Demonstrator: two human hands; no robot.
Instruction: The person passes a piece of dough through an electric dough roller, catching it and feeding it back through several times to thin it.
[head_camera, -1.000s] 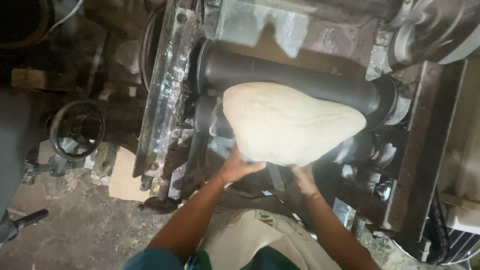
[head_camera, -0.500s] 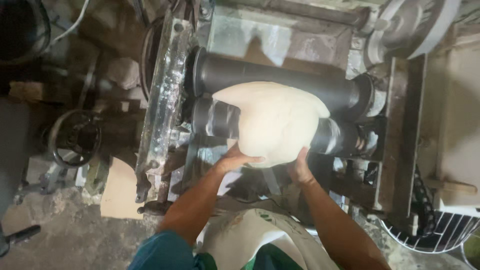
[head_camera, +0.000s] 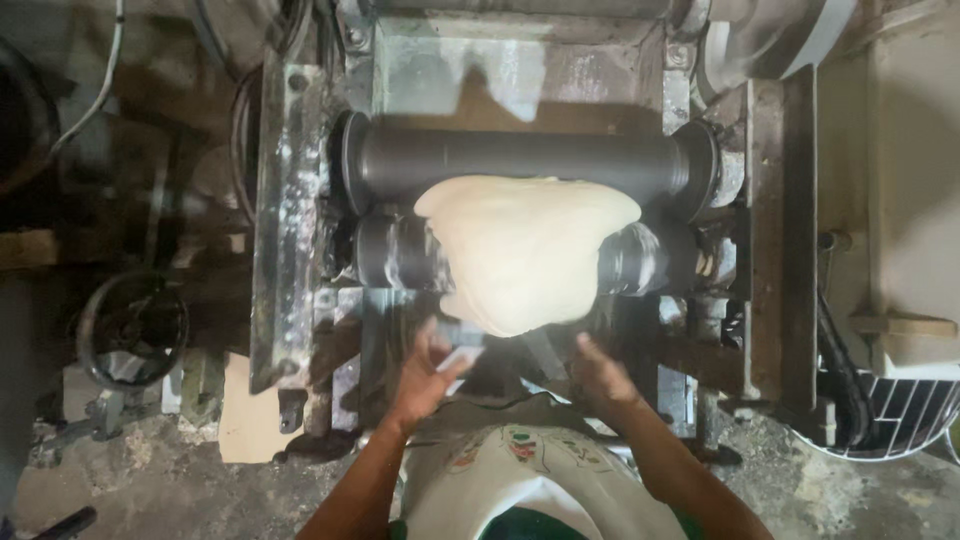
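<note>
At the far left of the frame a dark handwheel (head_camera: 132, 330) sits low beside the machine, and just right of it runs the grimy, flour-streaked side plate (head_camera: 285, 220) of the roller frame. Coming up from the bottom centre, the left hand (head_camera: 428, 368) is raised with its palm turned toward the machine, fingers spread and loose, holding nothing; it hangs just below the lower edge of the dough, not touching it as far as I can see (the hand is a little blurred). A pale apron (head_camera: 520, 480) fills the bottom middle between the two forearms. The dough (head_camera: 525, 250) is a broad, smooth, cream-coloured slab at the centre of the frame, wide at the top and narrowing to a rounded tip below. Its top edge lies against the upper roller (head_camera: 520, 155), a long dark cylinder, and its body drapes over the lower roller (head_camera: 390, 250), hiding the middle of it. To the right, the right hand (head_camera: 600, 368) is also open and empty, fingers pointing up toward the dough's tip, just short of it.
</note>
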